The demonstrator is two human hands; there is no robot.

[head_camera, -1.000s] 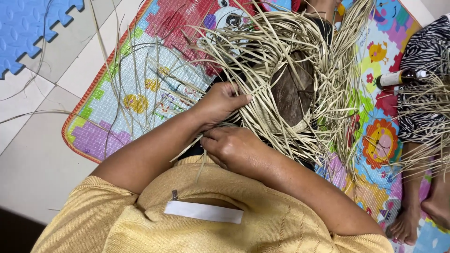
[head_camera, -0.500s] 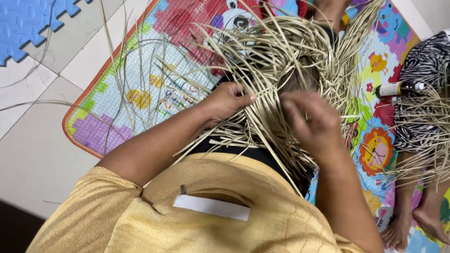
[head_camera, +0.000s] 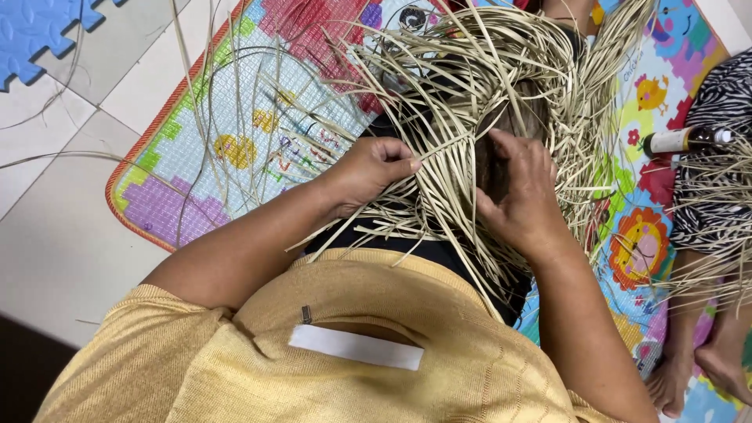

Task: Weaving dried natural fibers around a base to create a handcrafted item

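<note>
A half-woven piece of pale straw strips (head_camera: 478,86) lies on my lap, its loose ends fanning out in all directions. My left hand (head_camera: 374,168) pinches a few strips at the left side of the weave, thumb pressed against the fingers. My right hand (head_camera: 521,188) rests on the middle of the weave with its fingers spread over the strips, near a dark brown form under the straw. I cannot tell if the right hand grips any strip.
A colourful play mat (head_camera: 235,133) covers the pale tiled floor (head_camera: 55,235). Blue foam tiles (head_camera: 39,31) lie at the top left. Another person in striped clothing (head_camera: 724,110) sits at the right with straw and a small bottle (head_camera: 685,139).
My right hand has moved from near my body up and to the right onto the middle of the weave. My left hand has stayed on the strips at the left.
</note>
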